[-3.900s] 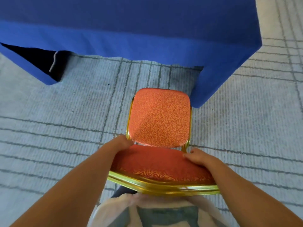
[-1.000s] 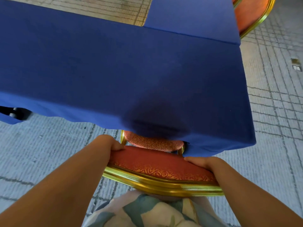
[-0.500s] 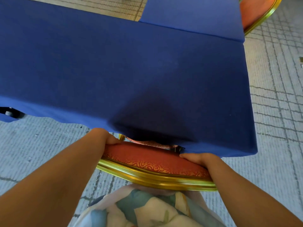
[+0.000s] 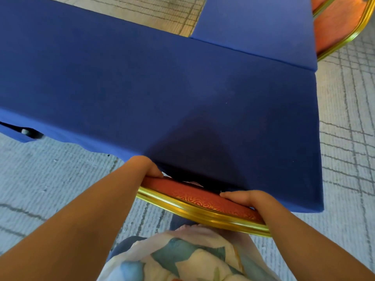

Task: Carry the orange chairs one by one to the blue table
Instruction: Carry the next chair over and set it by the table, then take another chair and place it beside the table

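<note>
Gripping the orange chair (image 4: 203,197) by its backrest at lower centre, left hand (image 4: 146,167) and right hand (image 4: 247,199) curl fingers round it, seat hidden under the blue table (image 4: 182,88); further pushing could snag the cloth.

Both hands grip the backrest top of an orange chair (image 4: 205,197), left hand (image 4: 145,167) and right hand (image 4: 246,198) at its ends. Its seat lies hidden under the blue table (image 4: 162,88).

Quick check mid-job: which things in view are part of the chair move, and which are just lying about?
Job: orange chair, gripped by left hand and right hand; blue table; second orange chair, far right.
Lying about: carpet; pale object under the tablecloth, left.
</note>
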`<action>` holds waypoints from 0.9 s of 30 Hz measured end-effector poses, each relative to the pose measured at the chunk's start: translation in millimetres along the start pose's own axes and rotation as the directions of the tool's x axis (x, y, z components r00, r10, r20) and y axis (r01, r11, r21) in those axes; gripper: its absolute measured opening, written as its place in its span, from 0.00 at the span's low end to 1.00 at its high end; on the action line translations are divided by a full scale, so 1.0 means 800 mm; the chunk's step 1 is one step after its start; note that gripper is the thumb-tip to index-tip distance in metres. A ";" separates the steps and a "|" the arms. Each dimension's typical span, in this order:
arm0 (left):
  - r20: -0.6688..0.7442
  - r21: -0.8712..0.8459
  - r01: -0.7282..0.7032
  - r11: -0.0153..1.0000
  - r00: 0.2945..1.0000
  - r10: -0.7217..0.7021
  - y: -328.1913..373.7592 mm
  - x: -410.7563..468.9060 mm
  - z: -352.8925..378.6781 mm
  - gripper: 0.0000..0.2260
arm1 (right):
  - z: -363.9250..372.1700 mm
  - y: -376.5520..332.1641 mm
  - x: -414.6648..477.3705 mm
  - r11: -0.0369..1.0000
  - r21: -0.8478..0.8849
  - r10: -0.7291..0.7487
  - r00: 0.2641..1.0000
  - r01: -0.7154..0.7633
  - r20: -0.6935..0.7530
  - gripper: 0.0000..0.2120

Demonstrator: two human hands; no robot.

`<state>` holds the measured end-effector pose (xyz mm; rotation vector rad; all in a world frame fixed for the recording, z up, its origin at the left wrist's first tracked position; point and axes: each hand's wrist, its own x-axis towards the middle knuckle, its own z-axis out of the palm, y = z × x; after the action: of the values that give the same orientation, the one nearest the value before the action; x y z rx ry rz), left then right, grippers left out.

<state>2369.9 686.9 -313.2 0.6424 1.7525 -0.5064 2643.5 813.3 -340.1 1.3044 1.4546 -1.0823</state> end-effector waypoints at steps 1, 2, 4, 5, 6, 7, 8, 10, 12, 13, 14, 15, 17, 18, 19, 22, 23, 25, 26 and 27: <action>-0.102 0.021 -0.018 1.000 0.995 0.020 -0.007 -0.002 -0.001 0.22 | 0.001 -0.008 -0.005 0.999 -0.027 -0.020 1.000 0.019 -0.009 0.29; -0.206 0.051 -0.041 0.998 0.977 0.051 -0.012 -0.002 -0.002 0.24 | 0.001 -0.017 -0.009 0.998 -0.052 -0.039 0.999 0.037 -0.032 0.28; -0.322 0.057 -0.067 0.996 0.943 0.082 -0.025 -0.006 -0.003 0.25 | 0.001 -0.043 -0.017 0.992 -0.089 -0.099 0.992 0.091 -0.082 0.25; -0.348 0.038 -0.079 0.996 0.934 0.087 -0.032 -0.009 -0.004 0.24 | 0.002 -0.061 -0.022 0.987 -0.100 -0.132 0.987 0.123 -0.090 0.23; -0.375 0.022 -0.098 0.995 0.922 0.099 -0.040 -0.010 -0.005 0.24 | 0.005 -0.081 -0.027 0.982 -0.110 -0.167 0.981 0.156 -0.095 0.20; -0.401 -0.006 -0.116 0.993 0.910 0.104 -0.049 -0.013 -0.007 0.23 | 0.008 -0.101 -0.030 0.972 -0.131 -0.207 0.973 0.193 -0.098 0.18; -0.438 -0.028 -0.147 0.989 0.891 0.120 -0.056 -0.015 -0.009 0.22 | 0.012 -0.122 -0.035 0.965 -0.139 -0.240 0.964 0.224 -0.114 0.18; -0.513 -0.090 -0.204 0.975 0.848 0.131 -0.090 -0.018 -0.013 0.20 | 0.031 -0.175 -0.045 0.939 -0.151 -0.330 0.932 0.309 -0.150 0.18; -0.551 -0.166 -0.243 0.956 0.827 0.114 -0.106 -0.019 -0.019 0.19 | 0.036 -0.210 -0.055 0.909 -0.114 -0.415 0.887 0.400 -0.200 0.15; -0.561 -0.213 -0.261 0.941 0.821 0.101 -0.127 -0.022 -0.022 0.18 | 0.043 -0.235 -0.061 0.889 -0.112 -0.457 0.863 0.443 -0.214 0.14; -0.580 -0.243 -0.285 0.927 0.809 0.097 -0.149 -0.027 -0.025 0.16 | 0.052 -0.259 -0.070 0.875 -0.124 -0.485 0.845 0.469 -0.225 0.15; -0.597 -0.275 -0.303 0.912 0.798 0.085 -0.176 -0.031 -0.029 0.14 | 0.062 -0.286 -0.077 0.861 -0.133 -0.509 0.829 0.491 -0.231 0.18; -0.621 -0.339 -0.332 0.880 0.782 0.055 -0.234 -0.037 -0.037 0.13 | 0.082 -0.341 -0.098 0.835 -0.157 -0.550 0.806 0.528 -0.217 0.16; -0.632 -0.368 -0.342 0.865 0.774 0.037 -0.264 -0.041 -0.041 0.14 | 0.094 -0.368 -0.108 0.823 -0.168 -0.568 0.797 0.543 -0.205 0.13; -0.641 -0.399 -0.350 0.848 0.767 0.014 -0.298 -0.046 -0.044 0.14 | 0.108 -0.398 -0.115 0.807 -0.185 -0.589 0.785 0.561 -0.192 0.11; -0.670 -0.481 -0.380 0.790 0.741 -0.051 -0.398 -0.066 -0.052 0.17 | 0.151 -0.483 -0.131 0.743 -0.257 -0.662 0.734 0.617 -0.153 0.20; -0.679 -0.505 -0.384 0.773 0.729 -0.081 -0.434 -0.071 -0.053 0.15 | 0.169 -0.512 -0.138 0.714 -0.279 -0.691 0.711 0.643 -0.130 0.20; -0.696 -0.554 -0.383 0.739 0.700 -0.159 -0.505 -0.084 -0.052 0.12 | 0.209 -0.571 -0.153 0.663 -0.334 -0.727 0.683 0.670 -0.073 0.15; -0.703 -0.583 -0.388 0.714 0.681 -0.204 -0.538 -0.088 -0.049 0.12 | 0.229 -0.598 -0.161 0.636 -0.357 -0.744 0.666 0.684 -0.050 0.15; -0.699 -0.624 -0.390 0.677 0.665 -0.262 -0.585 -0.095 -0.042 0.12 | 0.259 -0.637 -0.169 0.601 -0.375 -0.768 0.640 0.706 -0.025 0.17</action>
<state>2055.6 341.5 -225.7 0.3056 2.4632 0.6837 2156.5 545.1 -232.3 0.5226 2.3257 -1.1534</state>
